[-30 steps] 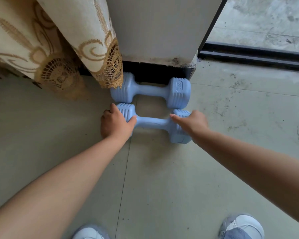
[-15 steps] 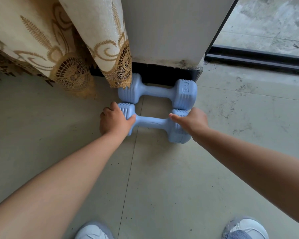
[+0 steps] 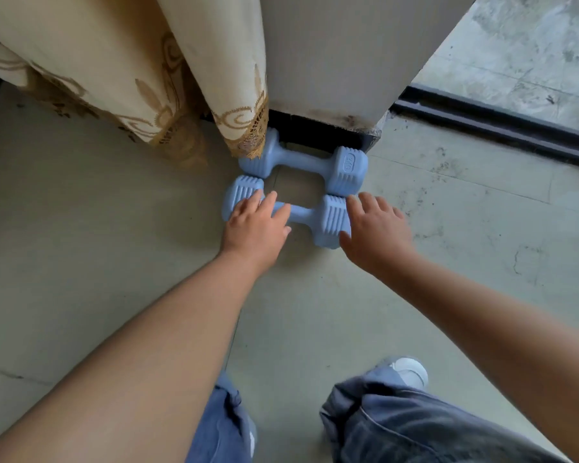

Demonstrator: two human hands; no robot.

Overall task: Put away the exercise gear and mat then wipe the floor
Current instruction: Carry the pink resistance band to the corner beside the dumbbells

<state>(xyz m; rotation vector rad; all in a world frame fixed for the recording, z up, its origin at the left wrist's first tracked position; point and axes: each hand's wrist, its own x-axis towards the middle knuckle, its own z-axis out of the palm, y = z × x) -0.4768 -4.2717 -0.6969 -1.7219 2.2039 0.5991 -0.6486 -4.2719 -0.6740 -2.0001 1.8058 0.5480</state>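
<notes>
Since a moment ago both my hands have let go of the near dumbbell (image 3: 306, 215) and their fingers are now spread. My left hand (image 3: 256, 225) rests on its bar, my right hand (image 3: 375, 228) is at its 3 o'clock end. The far dumbbell (image 3: 315, 162) lies at 12 o'clock from it, touching it, on the floor (image 3: 81, 245) under the curtain (image 3: 147, 78) and wall (image 3: 341, 55).

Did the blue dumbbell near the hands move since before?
No. The near dumbbell still lies on the floor, touching the far dumbbell by the wall base; only the camera shifted.
</notes>
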